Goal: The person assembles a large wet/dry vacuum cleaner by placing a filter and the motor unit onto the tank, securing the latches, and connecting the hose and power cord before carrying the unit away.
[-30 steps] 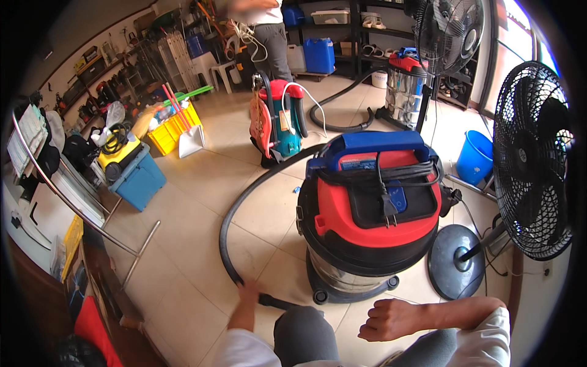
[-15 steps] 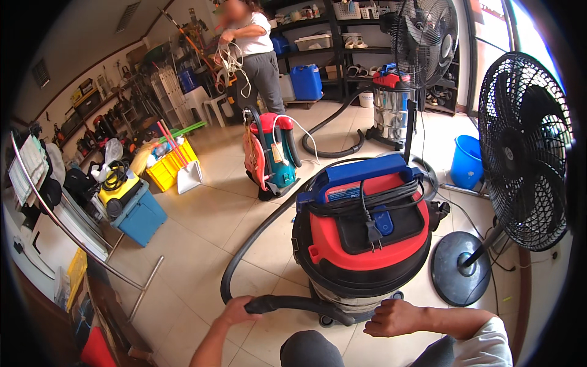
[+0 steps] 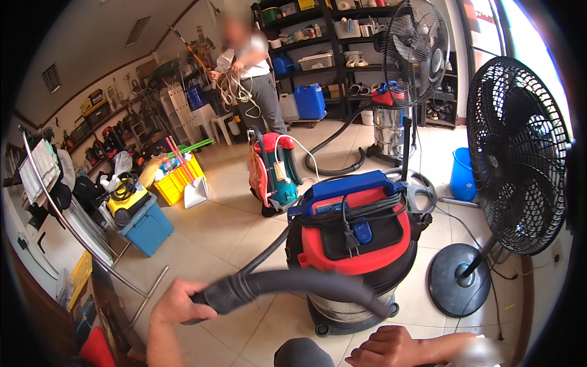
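My left hand (image 3: 178, 303) is closed round the black vacuum hose (image 3: 287, 282), close to a thicker cuff. The hose's curved wand end reaches rightward in front of the vacuum cleaner and looks smeared by motion at its tip. Directly ahead stands that cleaner (image 3: 315, 249), with a red and black top, blue handle and metal drum on a wheeled base. A black power cord (image 3: 330, 208) is wound under the handle, its plug hanging over the lid. Low at right, near my knee, my right hand (image 3: 386, 347) is curled into a loose fist with nothing seen in it.
Close on the right stands a black fan (image 3: 465, 275). Beyond the cleaner are a red and teal backpack machine (image 3: 282, 177), a steel-drum vacuum (image 3: 388, 125) and a blue bucket (image 3: 463, 174). A co-worker (image 3: 254, 79) holds a bundled pale cord. A metal rail (image 3: 92, 251) curves along the left.
My left hand has lifted the hose end and moved left, raising it off its low spot beside the drum. My right hand sits lower. The co-worker's hands have shifted on the pale cord.
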A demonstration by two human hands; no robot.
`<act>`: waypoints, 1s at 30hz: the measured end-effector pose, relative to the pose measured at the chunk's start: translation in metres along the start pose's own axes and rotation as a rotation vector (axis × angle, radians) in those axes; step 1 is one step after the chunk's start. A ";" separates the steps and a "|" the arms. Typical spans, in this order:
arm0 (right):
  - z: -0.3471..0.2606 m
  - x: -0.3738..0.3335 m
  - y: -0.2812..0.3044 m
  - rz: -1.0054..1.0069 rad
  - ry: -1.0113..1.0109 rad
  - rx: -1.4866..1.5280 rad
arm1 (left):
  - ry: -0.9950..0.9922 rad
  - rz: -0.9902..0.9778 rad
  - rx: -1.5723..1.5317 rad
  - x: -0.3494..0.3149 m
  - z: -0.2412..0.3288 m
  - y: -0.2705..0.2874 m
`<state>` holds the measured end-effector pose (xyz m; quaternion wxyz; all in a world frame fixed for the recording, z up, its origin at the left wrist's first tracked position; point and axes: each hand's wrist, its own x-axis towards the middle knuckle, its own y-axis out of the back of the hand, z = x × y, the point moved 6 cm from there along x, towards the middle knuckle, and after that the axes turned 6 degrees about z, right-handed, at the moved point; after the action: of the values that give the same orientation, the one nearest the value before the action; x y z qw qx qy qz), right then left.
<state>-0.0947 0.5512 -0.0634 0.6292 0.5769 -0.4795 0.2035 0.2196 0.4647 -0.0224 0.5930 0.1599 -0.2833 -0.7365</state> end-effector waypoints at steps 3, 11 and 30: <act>0.006 0.023 0.010 0.003 -0.046 -0.052 | 0.036 0.186 -0.292 0.020 0.058 -0.004; 0.056 0.067 -0.018 0.116 -0.564 0.299 | 0.025 0.175 -0.992 0.129 0.114 -0.081; 0.164 -0.040 0.076 0.958 -0.880 0.863 | 0.951 0.691 -0.314 0.137 -0.316 -0.133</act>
<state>-0.2350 0.4307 -0.0774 -0.0554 0.5282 -0.7603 0.3741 0.2623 0.2787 -0.3389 0.8759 0.2806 0.0891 -0.3822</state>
